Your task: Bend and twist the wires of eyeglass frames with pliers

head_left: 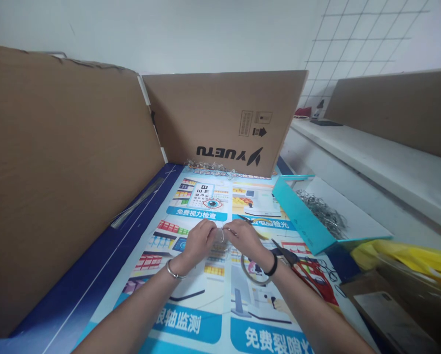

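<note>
Close together over the printed sheet, my left hand [201,241] and my right hand [247,241] pinch a thin, bent piece of silvery wire [222,237] between them. Both sets of fingers are closed on it, and its ends are hidden in the fingertips. A pale ring, like a tape roll [255,282], lies partly under my right wrist. Beyond that hand are dark-tipped pliers with yellow handles [265,235]. Scissors with red handles [302,268] lie to the right, partly covered by my forearm.
A teal box [301,216] holds tangled wire pieces [326,211] at the right. More wire bits [211,166] lie along the cardboard panel [205,113] at the back. Another cardboard panel [65,172] walls the left side. A yellow bag [408,258] and a brown package [383,300] sit at lower right.
</note>
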Tool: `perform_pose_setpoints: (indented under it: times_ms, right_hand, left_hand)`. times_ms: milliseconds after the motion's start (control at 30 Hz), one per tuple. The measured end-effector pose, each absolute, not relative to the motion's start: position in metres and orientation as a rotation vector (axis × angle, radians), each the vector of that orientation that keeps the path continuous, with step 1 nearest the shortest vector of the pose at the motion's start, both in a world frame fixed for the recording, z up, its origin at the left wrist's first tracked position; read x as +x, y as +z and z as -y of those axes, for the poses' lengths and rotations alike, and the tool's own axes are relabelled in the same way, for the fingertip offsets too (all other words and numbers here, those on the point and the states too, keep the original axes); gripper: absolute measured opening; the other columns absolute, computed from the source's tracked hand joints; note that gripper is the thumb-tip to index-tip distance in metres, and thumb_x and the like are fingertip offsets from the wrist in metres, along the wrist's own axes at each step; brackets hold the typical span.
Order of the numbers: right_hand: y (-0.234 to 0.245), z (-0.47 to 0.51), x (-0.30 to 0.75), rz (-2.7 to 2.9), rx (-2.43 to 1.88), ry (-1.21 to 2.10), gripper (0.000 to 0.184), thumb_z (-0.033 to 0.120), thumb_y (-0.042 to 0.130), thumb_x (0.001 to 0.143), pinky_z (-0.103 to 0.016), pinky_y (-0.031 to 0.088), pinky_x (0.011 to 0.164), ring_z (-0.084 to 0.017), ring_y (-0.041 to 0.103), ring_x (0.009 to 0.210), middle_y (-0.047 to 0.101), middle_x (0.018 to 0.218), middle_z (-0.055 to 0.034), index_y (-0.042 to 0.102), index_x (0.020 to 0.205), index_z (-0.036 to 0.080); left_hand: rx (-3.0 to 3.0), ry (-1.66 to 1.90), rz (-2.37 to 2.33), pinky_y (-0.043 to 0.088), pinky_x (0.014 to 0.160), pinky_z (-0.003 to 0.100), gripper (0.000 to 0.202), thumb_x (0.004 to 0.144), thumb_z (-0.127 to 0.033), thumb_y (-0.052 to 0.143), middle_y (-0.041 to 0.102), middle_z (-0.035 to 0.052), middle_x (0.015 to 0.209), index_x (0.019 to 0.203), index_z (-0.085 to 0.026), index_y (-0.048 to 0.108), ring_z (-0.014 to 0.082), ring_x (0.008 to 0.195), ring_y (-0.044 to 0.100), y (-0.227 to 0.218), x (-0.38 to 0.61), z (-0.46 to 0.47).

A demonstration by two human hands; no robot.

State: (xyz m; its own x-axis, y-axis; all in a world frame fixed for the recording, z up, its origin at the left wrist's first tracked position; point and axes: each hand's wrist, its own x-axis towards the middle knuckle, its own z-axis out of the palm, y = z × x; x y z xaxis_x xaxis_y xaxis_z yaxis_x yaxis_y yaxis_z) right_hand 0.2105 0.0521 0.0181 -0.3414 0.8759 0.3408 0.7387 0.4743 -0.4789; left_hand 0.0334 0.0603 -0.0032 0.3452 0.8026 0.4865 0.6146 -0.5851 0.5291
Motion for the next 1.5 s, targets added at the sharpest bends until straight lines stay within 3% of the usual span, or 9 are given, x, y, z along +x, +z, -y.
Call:
perform_pose_setpoints:
  times_ms: [333, 800, 1200, 1500]
  right_hand:
    - [0.017, -0.051, 0.207, 2.097, -1.393, 0.281, 0.015, 0.018, 0.051, 0.077, -0.025, 0.037, 0.065, -0.014, 0.053, 0.066, 0.062, 0.067, -0.0004, 0.065, 0.079, 0.021]
    - [0.010, -0.052, 0.204, 2.117, -1.334, 0.190, 0.015, 0.013, 0.052, 0.074, -0.024, 0.037, 0.070, -0.014, 0.055, 0.070, 0.065, 0.069, -0.0001, 0.063, 0.068, 0.021]
    - [0.011, -0.044, 0.195, 2.110, -1.325, 0.054, 0.023, 0.009, 0.050, 0.072, -0.024, 0.029, 0.059, -0.011, 0.043, 0.057, 0.049, 0.052, 0.0024, 0.048, 0.052, 0.019]
    - [0.009, -0.046, 0.198, 2.094, -1.359, 0.048, 0.020, 0.009, 0.050, 0.072, -0.022, 0.028, 0.057, -0.010, 0.044, 0.056, 0.054, 0.055, 0.0015, 0.052, 0.054, 0.018]
  left_hand:
    - [2.350, 1.139, -1.273, 0.039, 0.067, 0.026, 0.012, 0.088, -0.019, 0.041, 0.057, 0.0025, 0.079, 0.084, -0.020, 0.052, 0.0157, 0.075, 0.053, -0.008, 0.034, -0.060]
    - [2.365, 1.201, -1.204, 0.040, 0.066, 0.025, 0.016, 0.090, -0.021, 0.041, 0.056, 0.0019, 0.073, 0.080, -0.019, 0.053, 0.0145, 0.071, 0.054, -0.011, 0.034, -0.059]
    - [2.465, 1.304, -1.089, 0.043, 0.063, 0.026, 0.012, 0.087, -0.017, 0.047, 0.058, 0.0016, 0.071, 0.079, -0.019, 0.055, 0.0148, 0.070, 0.054, -0.010, 0.032, -0.062]
    - [2.467, 1.389, -0.928, 0.043, 0.063, 0.026, 0.011, 0.088, -0.016, 0.048, 0.058, 0.0016, 0.070, 0.080, -0.018, 0.055, 0.0145, 0.070, 0.053, -0.007, 0.032, -0.061]
